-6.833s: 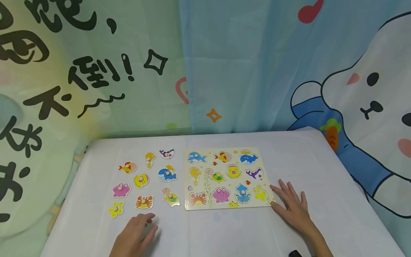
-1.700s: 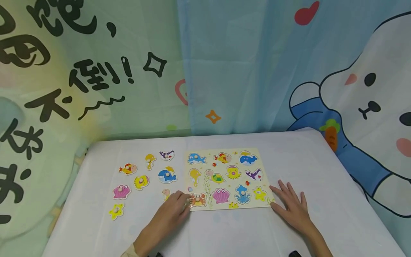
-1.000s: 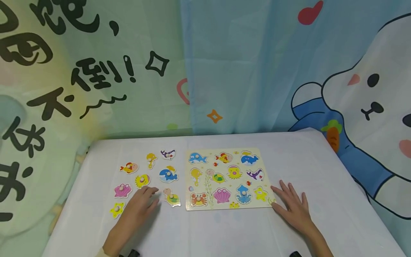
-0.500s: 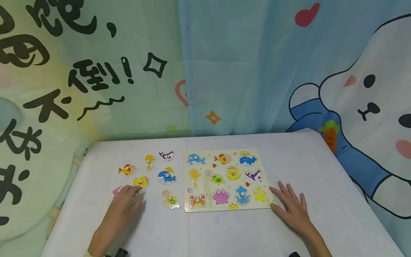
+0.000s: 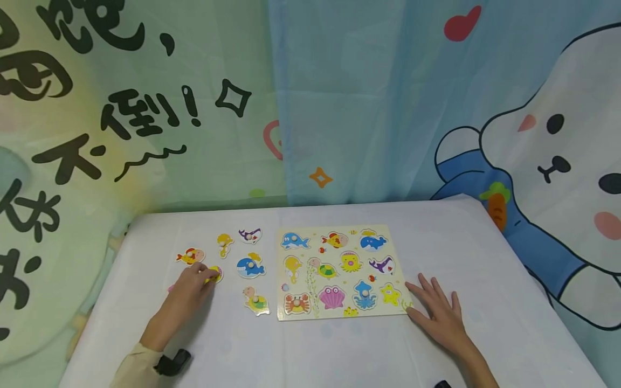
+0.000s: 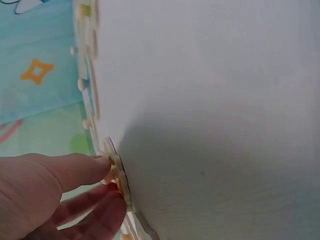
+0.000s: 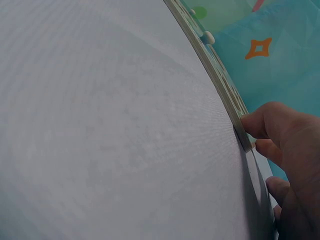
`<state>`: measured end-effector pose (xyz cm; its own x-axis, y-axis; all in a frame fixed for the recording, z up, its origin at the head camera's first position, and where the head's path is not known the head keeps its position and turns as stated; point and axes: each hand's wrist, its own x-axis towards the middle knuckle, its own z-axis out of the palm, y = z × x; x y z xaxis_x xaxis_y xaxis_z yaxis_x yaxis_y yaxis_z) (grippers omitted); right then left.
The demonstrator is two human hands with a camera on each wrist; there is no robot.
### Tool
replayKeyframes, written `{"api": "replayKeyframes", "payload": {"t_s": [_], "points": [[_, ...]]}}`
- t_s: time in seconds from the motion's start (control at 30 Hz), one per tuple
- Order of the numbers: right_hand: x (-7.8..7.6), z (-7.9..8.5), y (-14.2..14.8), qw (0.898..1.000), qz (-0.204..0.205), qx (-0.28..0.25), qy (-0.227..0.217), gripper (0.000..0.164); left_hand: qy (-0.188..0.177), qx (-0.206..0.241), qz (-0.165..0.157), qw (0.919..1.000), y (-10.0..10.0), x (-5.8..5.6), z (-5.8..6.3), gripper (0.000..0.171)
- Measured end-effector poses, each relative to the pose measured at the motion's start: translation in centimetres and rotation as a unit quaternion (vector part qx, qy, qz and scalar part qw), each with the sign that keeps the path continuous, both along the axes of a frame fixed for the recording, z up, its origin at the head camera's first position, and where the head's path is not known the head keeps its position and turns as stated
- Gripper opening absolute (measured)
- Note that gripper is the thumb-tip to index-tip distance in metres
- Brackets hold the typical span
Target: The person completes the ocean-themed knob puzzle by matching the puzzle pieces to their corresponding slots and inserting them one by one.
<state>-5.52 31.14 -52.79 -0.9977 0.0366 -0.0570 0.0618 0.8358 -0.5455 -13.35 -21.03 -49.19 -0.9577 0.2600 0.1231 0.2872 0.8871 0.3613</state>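
Note:
In the head view, my left hand pinches a yellow octopus puzzle piece that it partly covers. The left wrist view has the thumb and fingers around the knob of that piece, seen edge-on. A pale yellow sea-animal puzzle board lies at the middle of the table. Knobbed crab, squid and blue whale pieces sit in it. My right hand lies with fingers spread, thumb and fingertips touching the board's right edge; the right wrist view shows the thumb at the board's corner.
Loose pieces lie left of the board: turtle, blue whale with a yellow spout, purple whale, seahorse, red-and-yellow fish. The pink shell is nearly hidden behind my left hand. A printed curtain hangs behind the table.
The crab piece went from the table into the board's lower left slot. My left hand then moved left, away from the board, and took hold of the octopus piece. The right hand stayed put.

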Motion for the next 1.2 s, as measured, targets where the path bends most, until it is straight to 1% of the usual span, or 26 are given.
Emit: {"api": "replayKeyframes", "payload": {"t_s": [0.13, 0.33, 0.43, 0.53, 0.6, 0.7, 0.83, 0.93, 1.07, 1.13, 1.2], "points": [[0.0, 0.0, -0.1, 1.000, 0.001, 0.000, -0.008, 0.059, -0.018, 0.003, 0.004, 0.9998, -0.4, -0.5, -0.2, 0.026], [-0.2, -0.1, 0.0, 1.000, 0.003, 0.005, -0.007, 0.059, -0.021, 0.018, 0.017, 0.9995, -0.5, -1.2, -0.5, 0.019], [-0.3, -0.1, 0.1, 1.000, 0.002, 0.009, -0.005, 0.059, -0.020, 0.024, 0.015, 0.9994, -0.5, -1.5, -0.4, 0.016], [-0.3, -0.2, 0.1, 1.000, 0.003, 0.009, -0.004, 0.059, -0.011, 0.020, 0.006, 0.9997, -0.5, -1.6, -0.1, 0.013], [-0.3, -0.2, 0.1, 1.000, 0.003, 0.007, -0.004, 0.059, -0.002, 0.019, -0.002, 0.9998, -0.3, -1.5, 0.2, 0.010], [-0.3, -0.2, 0.0, 1.000, 0.003, 0.003, -0.007, 0.059, 0.000, 0.012, -0.010, 0.9999, 0.2, -1.3, 1.0, 0.010], [-0.1, -0.3, 0.0, 1.000, 0.001, 0.005, -0.006, 0.059, -0.018, 0.006, -0.017, 0.9997, 1.6, -1.1, 1.7, 0.014], [0.0, -0.3, 0.0, 1.000, 0.001, 0.008, -0.005, 0.059, -0.008, 0.008, -0.032, 0.9994, 3.2, -1.0, 1.8, 0.013], [0.1, -0.3, 0.0, 1.000, 0.001, 0.008, -0.002, 0.059, 0.029, 0.008, -0.059, 0.9978, 5.5, -0.9, 1.9, 0.014], [0.0, -0.2, 0.0, 1.000, 0.001, 0.008, 0.001, 0.059, 0.031, 0.009, -0.068, 0.9972, 6.8, -1.0, 2.0, 0.015], [0.0, -0.3, 0.0, 1.000, 0.002, 0.007, 0.006, 0.058, 0.024, 0.009, -0.075, 0.9968, 8.1, -1.1, 2.1, 0.017]]}}
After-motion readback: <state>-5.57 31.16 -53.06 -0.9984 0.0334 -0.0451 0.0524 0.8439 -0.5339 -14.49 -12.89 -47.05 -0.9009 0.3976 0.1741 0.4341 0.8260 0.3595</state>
